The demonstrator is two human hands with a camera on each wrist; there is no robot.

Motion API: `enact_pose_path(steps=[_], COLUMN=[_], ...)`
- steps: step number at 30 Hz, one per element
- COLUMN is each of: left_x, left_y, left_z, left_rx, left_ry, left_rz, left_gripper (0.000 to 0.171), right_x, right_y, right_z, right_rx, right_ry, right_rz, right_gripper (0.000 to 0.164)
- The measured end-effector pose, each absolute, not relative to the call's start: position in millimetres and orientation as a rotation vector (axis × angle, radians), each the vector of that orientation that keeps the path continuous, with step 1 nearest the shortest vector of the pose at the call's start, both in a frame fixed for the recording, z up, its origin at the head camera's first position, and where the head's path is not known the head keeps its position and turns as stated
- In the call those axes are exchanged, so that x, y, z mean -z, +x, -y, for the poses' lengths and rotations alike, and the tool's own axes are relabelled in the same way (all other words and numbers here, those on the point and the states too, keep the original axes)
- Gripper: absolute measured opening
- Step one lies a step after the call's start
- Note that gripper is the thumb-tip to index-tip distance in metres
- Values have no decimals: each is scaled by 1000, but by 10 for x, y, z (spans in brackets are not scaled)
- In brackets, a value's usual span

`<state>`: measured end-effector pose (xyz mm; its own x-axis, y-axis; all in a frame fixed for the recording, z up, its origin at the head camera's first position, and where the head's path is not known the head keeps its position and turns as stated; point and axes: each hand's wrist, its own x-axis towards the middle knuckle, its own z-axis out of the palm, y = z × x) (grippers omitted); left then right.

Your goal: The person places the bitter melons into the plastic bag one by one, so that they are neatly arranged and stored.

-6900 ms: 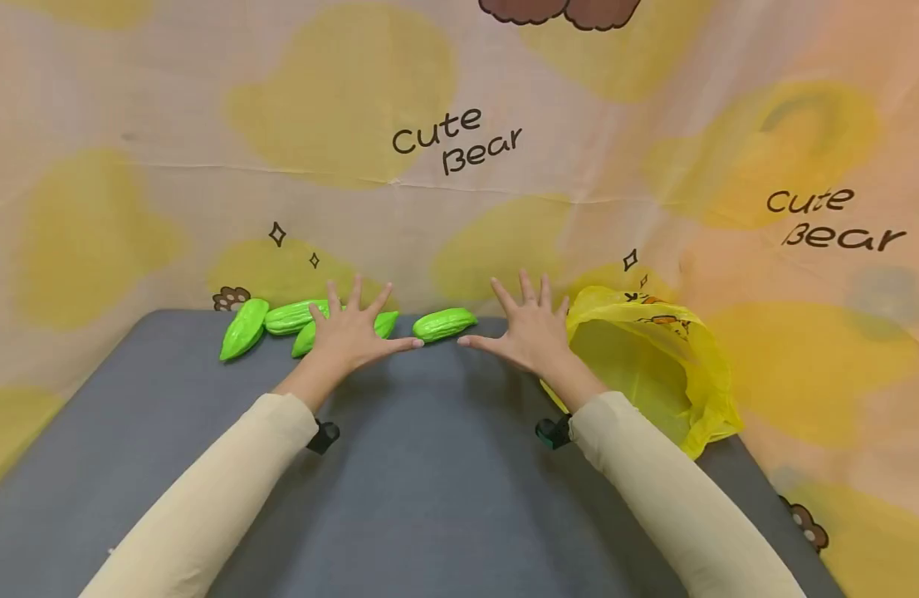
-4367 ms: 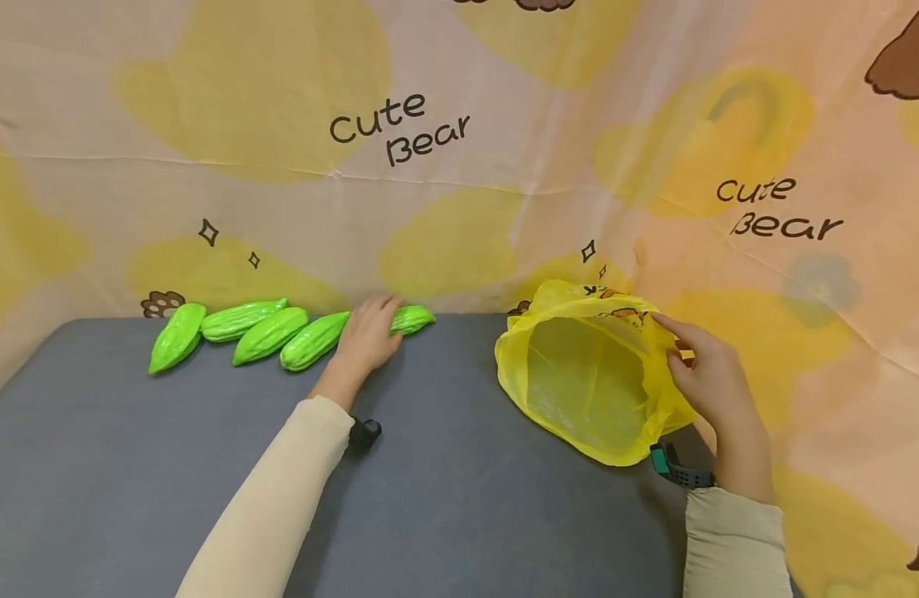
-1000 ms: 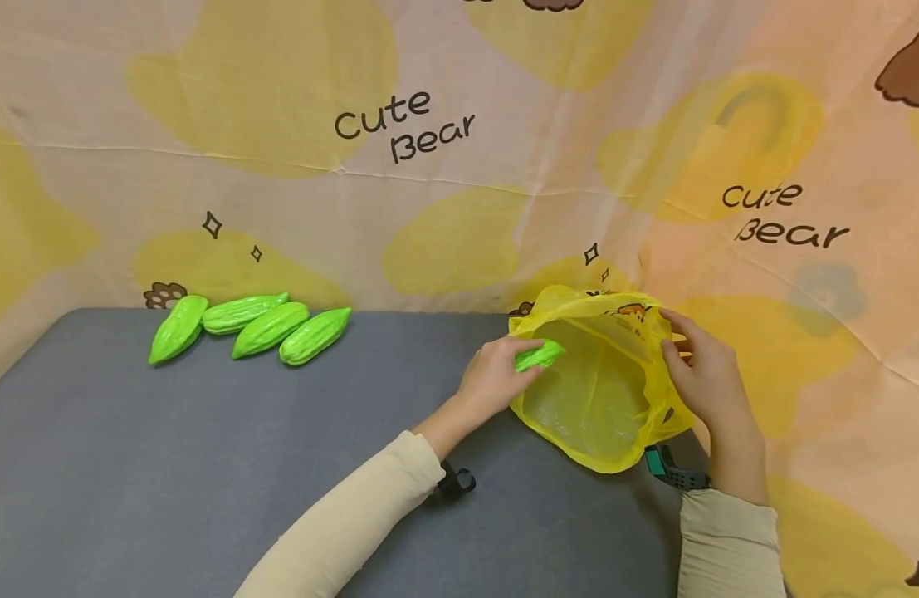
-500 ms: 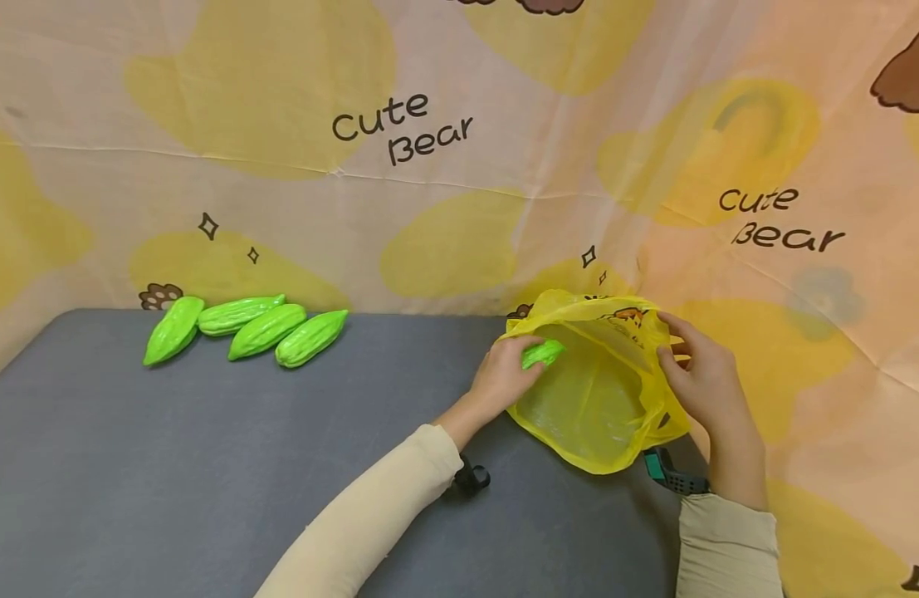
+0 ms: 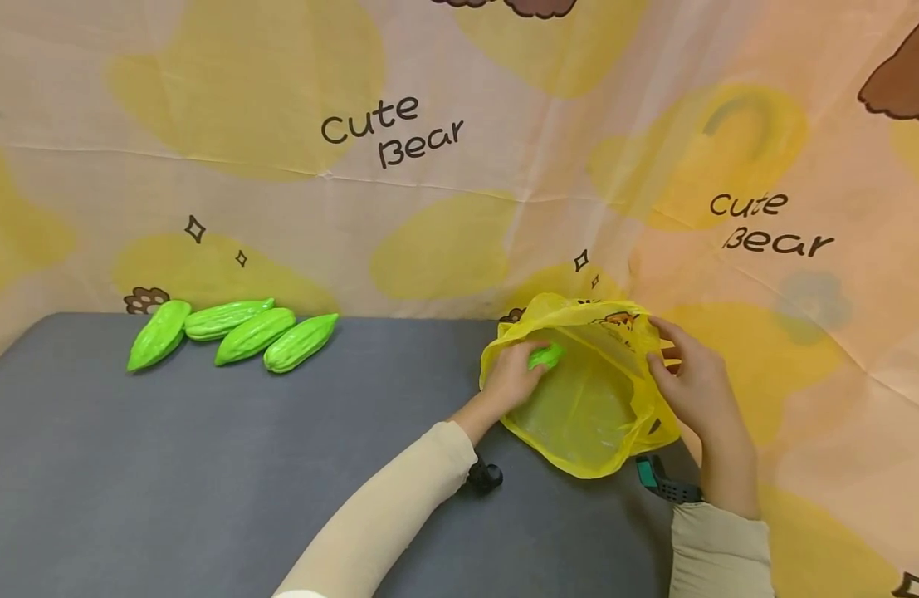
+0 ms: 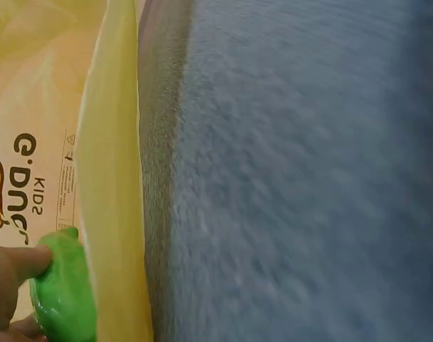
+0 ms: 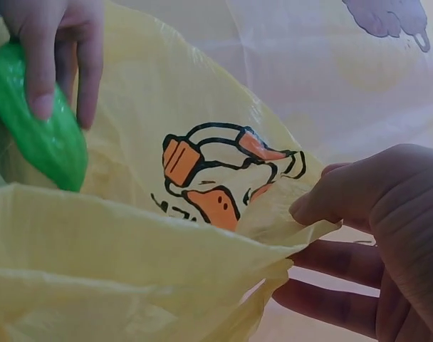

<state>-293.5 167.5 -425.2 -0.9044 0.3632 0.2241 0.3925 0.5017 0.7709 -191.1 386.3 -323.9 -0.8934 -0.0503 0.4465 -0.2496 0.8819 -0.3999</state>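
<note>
Fingers of right hand [image 5: 689,382] pinch right rim of yellow bag [image 5: 579,423], mouth gaping. Green gourd [image 5: 546,356] just inside mouth at left, grasped by fingers of left hand [image 5: 511,378], the nearer one; long axis runs rightward from that grip, visible end toward right hand.

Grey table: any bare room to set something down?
Bare: back strip between the four ribbed green gourds and yellow plastic bag; front-left, between gourds and left sleeve. Crowded: back-left gourd row; right, bag with left hand in its mouth, right hand on its rim.

Grey tabletop [image 5: 205,465], printed backdrop [image 5: 459,199]
</note>
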Motion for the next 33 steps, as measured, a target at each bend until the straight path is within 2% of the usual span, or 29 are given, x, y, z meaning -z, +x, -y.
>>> enact_pose_path(steps=[10, 33], left_x=[4277, 4274], left_y=[-3044, -3233], left_z=[-1802, -1906], left_rx=[1428, 1378], left_ry=[-748, -772], left_rz=[2706, 2844], left_gripper=[38, 43], right_x=[3230, 3194], right_y=[-1910, -1888], right_z=[-3857, -3930], right_rx=[-626, -602], right_ry=[205, 196], right_rz=[2626, 2642], right_gripper=[52, 54])
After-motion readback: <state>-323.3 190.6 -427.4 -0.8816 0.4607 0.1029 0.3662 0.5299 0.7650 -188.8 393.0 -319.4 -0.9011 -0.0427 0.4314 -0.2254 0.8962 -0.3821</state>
